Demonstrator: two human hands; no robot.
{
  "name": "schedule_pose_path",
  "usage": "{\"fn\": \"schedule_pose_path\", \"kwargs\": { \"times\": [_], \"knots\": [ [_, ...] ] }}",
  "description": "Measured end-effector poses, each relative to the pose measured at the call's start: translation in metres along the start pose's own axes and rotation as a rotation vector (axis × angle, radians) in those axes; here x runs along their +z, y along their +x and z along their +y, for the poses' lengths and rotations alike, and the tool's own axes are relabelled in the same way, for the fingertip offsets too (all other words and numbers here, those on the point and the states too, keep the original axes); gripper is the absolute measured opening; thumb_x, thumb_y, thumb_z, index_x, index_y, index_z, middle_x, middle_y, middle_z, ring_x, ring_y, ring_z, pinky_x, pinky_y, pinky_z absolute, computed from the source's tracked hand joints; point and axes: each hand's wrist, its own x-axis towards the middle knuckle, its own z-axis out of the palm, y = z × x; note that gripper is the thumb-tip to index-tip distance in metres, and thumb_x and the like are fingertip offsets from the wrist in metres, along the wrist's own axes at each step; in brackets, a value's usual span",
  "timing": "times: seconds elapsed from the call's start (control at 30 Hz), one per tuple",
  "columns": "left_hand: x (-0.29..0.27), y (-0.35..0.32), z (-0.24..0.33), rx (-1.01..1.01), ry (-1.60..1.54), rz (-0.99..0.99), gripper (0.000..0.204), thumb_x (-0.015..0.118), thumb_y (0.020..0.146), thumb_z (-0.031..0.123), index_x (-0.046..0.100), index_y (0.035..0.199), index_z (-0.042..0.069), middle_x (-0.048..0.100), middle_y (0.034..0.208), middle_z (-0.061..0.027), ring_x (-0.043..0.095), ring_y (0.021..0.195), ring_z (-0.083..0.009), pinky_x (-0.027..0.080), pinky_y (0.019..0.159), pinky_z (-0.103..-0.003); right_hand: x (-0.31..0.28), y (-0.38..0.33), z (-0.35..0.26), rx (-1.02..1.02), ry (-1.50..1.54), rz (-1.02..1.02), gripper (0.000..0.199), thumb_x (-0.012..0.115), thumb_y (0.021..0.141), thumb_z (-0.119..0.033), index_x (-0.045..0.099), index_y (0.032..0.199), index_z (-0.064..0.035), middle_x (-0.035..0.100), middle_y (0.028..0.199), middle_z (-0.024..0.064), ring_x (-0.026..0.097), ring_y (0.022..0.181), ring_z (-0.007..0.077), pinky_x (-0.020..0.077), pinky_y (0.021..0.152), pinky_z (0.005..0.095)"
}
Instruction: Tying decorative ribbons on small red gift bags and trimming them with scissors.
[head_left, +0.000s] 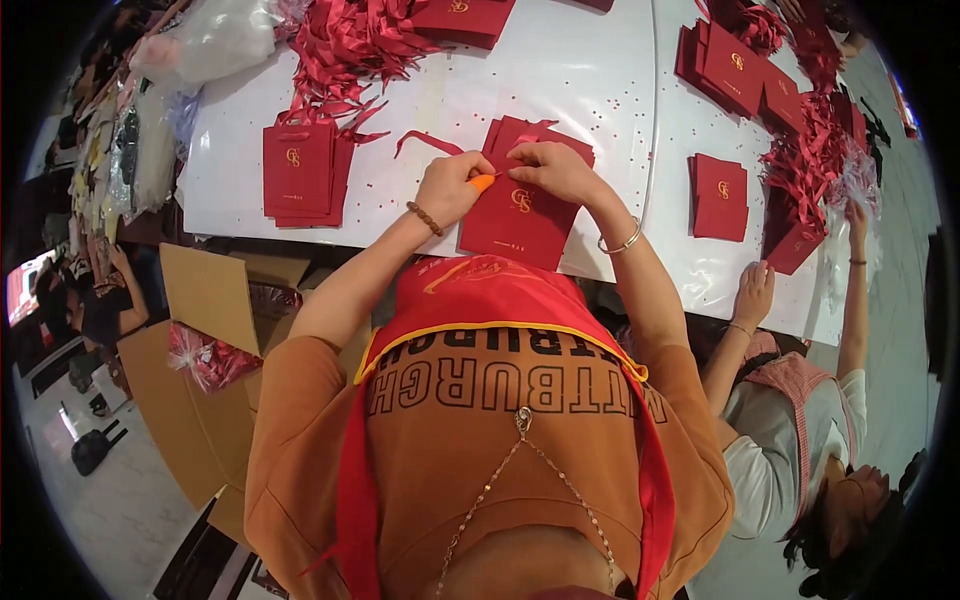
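Note:
A flat red paper bag (515, 225) with a gold emblem lies on the table edge in front of me, over other red bags. My left hand (452, 187) is closed around a small orange-handled tool (482, 182), its thin tip at the bag's upper part. Over the bag's top edge, my right hand (553, 170) has its fingers pinched together; what is between them is too small to make out. A red ribbon (537, 131) shows just beyond the right hand. Another ribbon (430, 141) curls out beyond my left hand.
To the left lies a stack of red bags (300, 175), with a heap of red ribbons (350, 60) behind it. An open cardboard box (205, 290) holds plastic-wrapped red things. At right, a co-worker's hand (755, 292) rests near more bags (719, 197). Small red dots litter the white table (590, 60).

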Motion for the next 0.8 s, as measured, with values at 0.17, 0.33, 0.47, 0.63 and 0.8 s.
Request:
{"fn": "schedule_pose_path", "kwargs": {
  "times": [0.17, 0.33, 0.47, 0.63, 0.8],
  "knots": [
    [0.013, 0.003, -0.004, 0.044, 0.130, 0.132, 0.012, 0.060, 0.076, 0.009, 0.062, 0.085, 0.002, 0.063, 0.069, -0.0105, 0.059, 0.059, -0.0160, 0.045, 0.055, -0.027, 0.001, -0.001, -0.004, 0.031, -0.073, -0.009, 0.040, 0.064, 0.075, -0.031, 0.060, 0.106, -0.0068, 0.063, 0.091, 0.0111, 0.060, 0.086, 0.0246, 0.0453, 0.075, 0.0345],
    [0.020, 0.008, -0.006, 0.077, 0.130, 0.169, 0.011, 0.060, 0.076, 0.009, 0.062, 0.084, 0.002, 0.063, 0.067, -0.0097, 0.058, 0.056, -0.0154, 0.044, 0.052, -0.027, 0.001, -0.001, -0.005, 0.059, -0.056, -0.027, 0.040, 0.065, 0.074, -0.030, 0.059, 0.106, -0.0080, 0.062, 0.089, 0.0111, 0.059, 0.086, 0.0246, 0.0452, 0.074, 0.0343],
    [0.020, 0.009, -0.004, 0.033, 0.069, 0.153, 0.010, 0.059, 0.073, 0.008, 0.062, 0.081, 0.002, 0.062, 0.066, -0.0111, 0.059, 0.058, -0.0196, 0.045, 0.053, -0.030, 0.006, 0.000, 0.003, -0.013, 0.045, 0.024, 0.032, 0.065, 0.076, -0.016, 0.058, 0.103, -0.0003, 0.052, 0.069, 0.0049, 0.050, 0.066, 0.0138, 0.0408, 0.063, 0.0283],
    [0.020, 0.012, 0.004, 0.001, 0.071, 0.144, 0.011, 0.060, 0.069, 0.009, 0.061, 0.078, 0.003, 0.062, 0.066, -0.0138, 0.060, 0.060, -0.0261, 0.046, 0.055, -0.034, 0.005, -0.001, 0.006, 0.045, 0.095, -0.012, 0.035, 0.064, 0.076, -0.022, 0.059, 0.107, -0.0083, 0.062, 0.091, 0.0123, 0.059, 0.086, 0.0247, 0.0449, 0.074, 0.0341],
    [0.020, 0.014, 0.007, 0.009, 0.167, 0.121, 0.012, 0.061, 0.068, 0.011, 0.061, 0.077, 0.002, 0.061, 0.067, -0.0156, 0.060, 0.062, -0.0289, 0.047, 0.056, -0.036, 0.002, -0.005, -0.004, 0.073, -0.004, -0.025, 0.034, 0.063, 0.077, -0.022, 0.059, 0.108, -0.0102, 0.063, 0.094, 0.0128, 0.059, 0.089, 0.0275, 0.0453, 0.078, 0.0349]
  ]
}}
